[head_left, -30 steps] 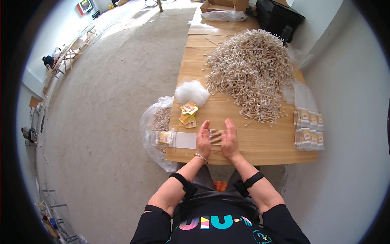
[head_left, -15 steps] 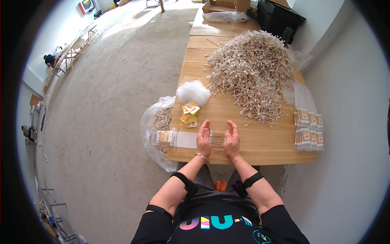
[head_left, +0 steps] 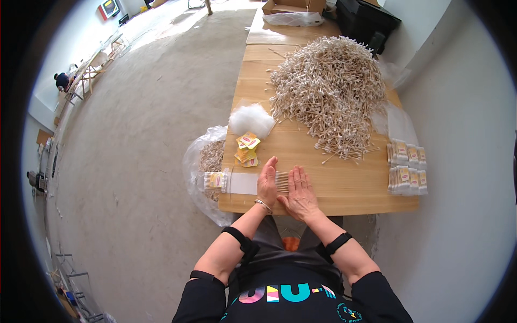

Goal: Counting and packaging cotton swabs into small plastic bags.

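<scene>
1. One clear plastic bag (head_left: 191,161) at far left, beside the counter (head_left: 347,185), with loose swabs (head_left: 212,153) inside.
2. Next, at the counter's left edge, a swab packet (head_left: 215,181): swabs and a yellow card inside. Could drop off if nudged, being so near the edge.
3. Then a white strip (head_left: 243,183), just left of the left hand. Could push against the packet if shoved sideways.
4. Behind it, yellow cards (head_left: 247,148), loosely piled and easily scattered by a stray knock; beyond these, a white filmy heap (head_left: 251,120), perhaps thin pouches, too blurred to tell.
5. Left hand (head_left: 267,180) on edge, fingers straight, clasping nothing, against the left end of the row of swabs (head_left: 282,182).
6. Between both hands, that row, flat on the counter. Likely to skew or overlap under uneven pressure.
7. Right hand (head_left: 299,191) palm down, fingers extended, curled round nothing, over the row's right end. Too hard a press: perhaps rolled or bent sticks.
8. Farther right, a swab heap (head_left: 331,91), uncontained; could spill forward if bumped.
9. At the right edge, clear packets (head_left: 406,167) in two rows, yellow cards inside; likely to slip off if jostled.
</scene>
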A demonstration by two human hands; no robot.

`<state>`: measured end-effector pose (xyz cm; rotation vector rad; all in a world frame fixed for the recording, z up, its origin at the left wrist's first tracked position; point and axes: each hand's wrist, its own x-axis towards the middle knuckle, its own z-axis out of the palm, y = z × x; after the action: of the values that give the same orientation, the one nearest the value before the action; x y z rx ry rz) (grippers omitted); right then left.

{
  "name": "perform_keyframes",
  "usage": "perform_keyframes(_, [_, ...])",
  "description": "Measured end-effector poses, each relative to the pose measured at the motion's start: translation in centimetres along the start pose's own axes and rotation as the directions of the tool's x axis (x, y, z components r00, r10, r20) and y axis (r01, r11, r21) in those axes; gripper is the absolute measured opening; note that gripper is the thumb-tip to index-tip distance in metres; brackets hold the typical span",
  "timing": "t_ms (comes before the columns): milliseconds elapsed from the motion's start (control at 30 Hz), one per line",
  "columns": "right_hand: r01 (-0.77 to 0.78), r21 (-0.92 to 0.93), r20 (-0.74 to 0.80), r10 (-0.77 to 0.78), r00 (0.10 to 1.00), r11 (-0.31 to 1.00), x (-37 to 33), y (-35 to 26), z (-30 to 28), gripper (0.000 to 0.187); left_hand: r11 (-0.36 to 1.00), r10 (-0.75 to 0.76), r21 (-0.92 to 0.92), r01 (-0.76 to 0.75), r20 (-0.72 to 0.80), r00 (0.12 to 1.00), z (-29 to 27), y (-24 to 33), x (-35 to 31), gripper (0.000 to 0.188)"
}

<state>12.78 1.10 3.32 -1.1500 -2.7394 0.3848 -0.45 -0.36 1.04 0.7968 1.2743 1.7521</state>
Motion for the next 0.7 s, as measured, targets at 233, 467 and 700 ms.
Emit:
perform_keyframes(233, [-0.073, -0.020, -0.023, 0.072, 0.997, 0.997, 0.1, -0.2, 0.5, 0.089, 0.999, 0.025, 0.038, -0.025, 0.015, 1.000, 0.1, -0.2, -0.4, 0.059])
perform_keyframes(467, [-0.010, -0.019, -0.065, 0.008, 0.998, 1.000, 0.0, -0.1, 0.8, 0.086, 0.985, -0.057, -0.166, 0.045, -0.065, 0.996, 0.4, 0.3, -0.5, 0.057])
perform_keyframes(700, [0.013, -0.009, -0.084, -0.014, 0.996, 1.000, 0.0, -0.6, 0.7, 0.085, 0.977, -0.070, -0.204, 0.058, -0.052, 0.996, -0.4, -0.7, -0.4, 0.053])
